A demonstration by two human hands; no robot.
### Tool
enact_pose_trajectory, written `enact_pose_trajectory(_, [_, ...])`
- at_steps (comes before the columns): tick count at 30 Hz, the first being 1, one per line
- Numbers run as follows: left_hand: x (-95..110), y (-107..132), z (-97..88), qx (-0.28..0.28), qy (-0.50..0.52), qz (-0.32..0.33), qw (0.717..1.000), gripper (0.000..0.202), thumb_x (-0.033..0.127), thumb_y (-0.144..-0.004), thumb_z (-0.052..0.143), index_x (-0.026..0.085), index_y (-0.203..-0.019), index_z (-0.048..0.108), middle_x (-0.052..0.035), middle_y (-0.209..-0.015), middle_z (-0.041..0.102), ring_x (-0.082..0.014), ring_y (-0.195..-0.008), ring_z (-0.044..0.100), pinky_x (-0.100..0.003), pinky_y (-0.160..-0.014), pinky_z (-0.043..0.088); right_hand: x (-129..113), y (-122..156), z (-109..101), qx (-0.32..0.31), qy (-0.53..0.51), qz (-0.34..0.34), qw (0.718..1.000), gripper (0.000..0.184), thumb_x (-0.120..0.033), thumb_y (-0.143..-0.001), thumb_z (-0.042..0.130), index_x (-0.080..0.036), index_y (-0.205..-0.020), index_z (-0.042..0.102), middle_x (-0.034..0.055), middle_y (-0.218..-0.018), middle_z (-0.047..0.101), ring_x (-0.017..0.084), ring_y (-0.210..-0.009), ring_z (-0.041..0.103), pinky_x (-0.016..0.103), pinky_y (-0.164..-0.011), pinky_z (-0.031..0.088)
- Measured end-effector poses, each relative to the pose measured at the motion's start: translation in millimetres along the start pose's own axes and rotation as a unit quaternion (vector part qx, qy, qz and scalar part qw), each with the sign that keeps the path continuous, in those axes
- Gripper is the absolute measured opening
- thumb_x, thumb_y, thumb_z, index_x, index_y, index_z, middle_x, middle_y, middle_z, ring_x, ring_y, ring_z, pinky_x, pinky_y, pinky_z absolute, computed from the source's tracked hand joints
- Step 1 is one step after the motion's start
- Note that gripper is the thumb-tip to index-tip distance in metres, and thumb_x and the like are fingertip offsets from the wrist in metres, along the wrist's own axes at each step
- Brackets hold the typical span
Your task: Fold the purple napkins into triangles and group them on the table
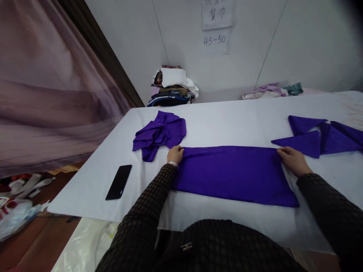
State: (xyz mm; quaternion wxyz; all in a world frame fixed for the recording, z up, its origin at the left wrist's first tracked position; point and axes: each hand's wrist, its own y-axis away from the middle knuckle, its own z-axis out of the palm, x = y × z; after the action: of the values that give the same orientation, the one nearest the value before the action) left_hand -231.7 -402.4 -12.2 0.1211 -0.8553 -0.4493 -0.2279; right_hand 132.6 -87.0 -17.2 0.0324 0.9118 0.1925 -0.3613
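A purple cloth napkin (pixel 232 173), folded into a long rectangle, lies across the white-covered table in front of me. My left hand (pixel 176 154) pinches its far left corner, with a bracelet at the wrist. At the far right corner, my right hand (pixel 293 160) grips the same napkin between thumb and fingers. Just beyond my left hand sits a crumpled purple cloth (pixel 163 132). Past my right hand, folded purple cloths (pixel 307 141) with pointed corners rest on the table.
A black phone (pixel 119 182) lies on the white tablecloth (pixel 221 124) at the left. Folded clothes (pixel 171 88) are stacked by the wall, with more fabric (pixel 269 90) further right. A curtain (pixel 56 83) hangs at left. Handwritten paper (pixel 217 15) is on the wall. Plastic bags (pixel 19 217) lie on the floor.
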Motion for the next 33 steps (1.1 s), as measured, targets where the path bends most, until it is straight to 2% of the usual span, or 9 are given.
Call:
enact_pose_trajectory(3, [0.9, -2.6, 1.1, 0.001, -0.017, -0.019, 1.000, 0.018, 0.028, -0.081, 0.054, 0.019, -0.090, 0.067, -0.0081, -0.092, 0.068, -0.0198, -0.087, 0.060, -0.027, -0.074, 0.041, -2.2, -0.2, -2.3, -0.030, -0.044, 0.048, 0.997, 0.020, -0.035, -0.068, 0.054, -0.017, -0.072, 0.060, 0.0028, -0.053, 0.056, 0.014, -0.047, 0.045, 0.028, -0.048, 0.036])
enact_pose_trajectory(9, [0.1, -8.7, 0.6, -0.019, -0.041, -0.056, 0.997, 0.026, 0.031, -0.079, 0.058, 0.019, -0.101, 0.063, -0.0099, -0.095, 0.069, -0.0203, -0.089, 0.062, -0.027, -0.072, 0.041, 4.8, -0.8, -3.5, -0.039, -0.045, 0.043, 0.997, 0.023, -0.039, -0.069, 0.054, -0.018, -0.076, 0.061, 0.0024, -0.059, 0.057, 0.016, -0.053, 0.047, 0.029, -0.052, 0.034])
enact_pose_trajectory(15, [0.1, -22.7, -7.5, -0.058, -0.061, -0.055, 0.995, 0.016, 0.027, -0.075, 0.061, 0.018, -0.087, 0.065, -0.0096, -0.096, 0.069, -0.0192, -0.088, 0.061, -0.025, -0.073, 0.041, 4.9, -2.5, -2.2, -0.043, -0.074, 0.016, 0.996, 0.023, -0.038, -0.068, 0.054, -0.017, -0.074, 0.059, 0.0014, -0.058, 0.055, 0.014, -0.054, 0.044, 0.029, -0.054, 0.034])
enact_pose_trajectory(18, [6.5, -30.7, -14.0, -0.087, -0.070, -0.043, 0.993, 0.007, 0.024, -0.070, 0.062, 0.017, -0.071, 0.064, -0.0086, -0.084, 0.070, -0.0199, -0.083, 0.062, -0.025, -0.071, 0.041, 2.0, -1.5, -3.0, -0.033, -0.084, -0.011, 0.996, 0.025, -0.042, -0.068, 0.053, -0.017, -0.073, 0.059, 0.0009, -0.059, 0.055, 0.015, -0.056, 0.045, 0.029, -0.055, 0.036])
enact_pose_trajectory(20, [11.8, -33.8, -18.4, -0.106, -0.074, -0.032, 0.991, 0.009, 0.023, -0.068, 0.061, 0.018, -0.060, 0.060, -0.0076, -0.073, 0.068, -0.0208, -0.077, 0.062, -0.026, -0.067, 0.041, -1.0, 0.5, -4.8, -0.025, -0.086, -0.024, 0.996, 0.024, -0.041, -0.067, 0.053, -0.019, -0.070, 0.058, 0.0009, -0.062, 0.057, 0.016, -0.060, 0.048, 0.028, -0.058, 0.038])
enact_pose_trajectory(23, [13.4, -35.1, -24.6, -0.115, -0.076, -0.007, 0.990, 0.011, 0.024, -0.067, 0.058, 0.020, -0.057, 0.055, -0.0047, -0.064, 0.064, -0.0214, -0.073, 0.061, -0.027, -0.066, 0.042, -5.3, 5.0, -8.8, -0.042, -0.127, -0.044, 0.990, 0.022, -0.041, -0.069, 0.051, -0.019, -0.069, 0.056, -0.0001, -0.060, 0.055, 0.015, -0.059, 0.049, 0.028, -0.058, 0.040])
enact_pose_trajectory(26, [5.0, -32.1, -30.2, -0.070, 0.004, 0.008, 0.997, 0.014, 0.034, -0.068, 0.054, 0.020, -0.067, 0.056, 0.0000, -0.064, 0.062, -0.0190, -0.070, 0.060, -0.026, -0.066, 0.043, -8.0, 11.9, -13.2, -0.074, -0.174, -0.066, 0.980, 0.023, -0.043, -0.073, 0.052, -0.020, -0.070, 0.054, -0.0011, -0.060, 0.053, 0.014, -0.057, 0.049, 0.027, -0.056, 0.041])
enact_pose_trajectory(29, [-4.9, -26.0, -34.6, -0.045, 0.114, -0.025, 0.992, 0.018, 0.037, -0.066, 0.053, 0.020, -0.071, 0.054, 0.0031, -0.061, 0.060, -0.0162, -0.064, 0.057, -0.025, -0.062, 0.044, -9.2, 15.9, -14.8, -0.114, -0.194, -0.085, 0.971, 0.024, -0.043, -0.075, 0.052, -0.019, -0.073, 0.055, -0.0015, -0.061, 0.054, 0.013, -0.057, 0.050, 0.026, -0.056, 0.041])
enact_pose_trajectory(33, [-12.1, -22.0, -35.2, -0.015, 0.126, -0.082, 0.988, 0.020, 0.037, -0.063, 0.057, 0.020, -0.073, 0.054, 0.0038, -0.056, 0.058, -0.0156, -0.057, 0.056, -0.025, -0.056, 0.045, -12.5, 6.8, -6.7, -0.152, -0.156, -0.098, 0.971, 0.022, -0.040, -0.075, 0.049, -0.019, -0.072, 0.055, -0.0023, -0.058, 0.052, 0.013, -0.055, 0.049, 0.026, -0.056, 0.041])
